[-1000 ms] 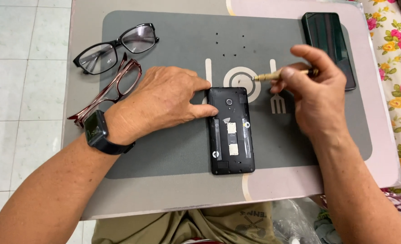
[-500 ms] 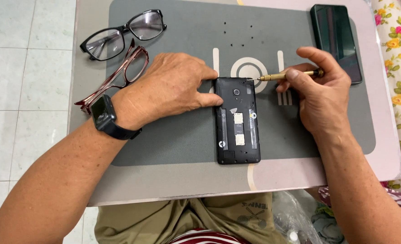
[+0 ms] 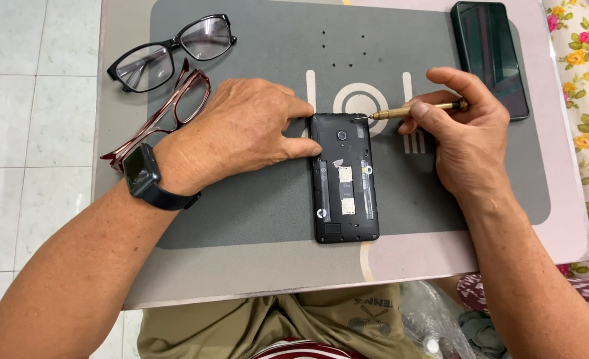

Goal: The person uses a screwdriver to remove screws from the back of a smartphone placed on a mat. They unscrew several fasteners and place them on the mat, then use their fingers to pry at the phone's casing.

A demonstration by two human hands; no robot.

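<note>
Mat (image 3: 254,219) | screwdriver (image 3: 417,110) tip now touching phone (image 3: 343,178) corner

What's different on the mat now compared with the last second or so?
Little changed. The screwdriver in the right hand now has its tip at the top right corner of the opened phone; a second ago it was held slightly above and to the right. The left hand still presses the phone's upper left edge. Both pairs of glasses and the second phone stayed put.

Black-framed glasses (image 3: 171,53), red-framed glasses (image 3: 168,113) and a dark phone (image 3: 490,56) lie on a grey mat (image 3: 241,213).
</note>
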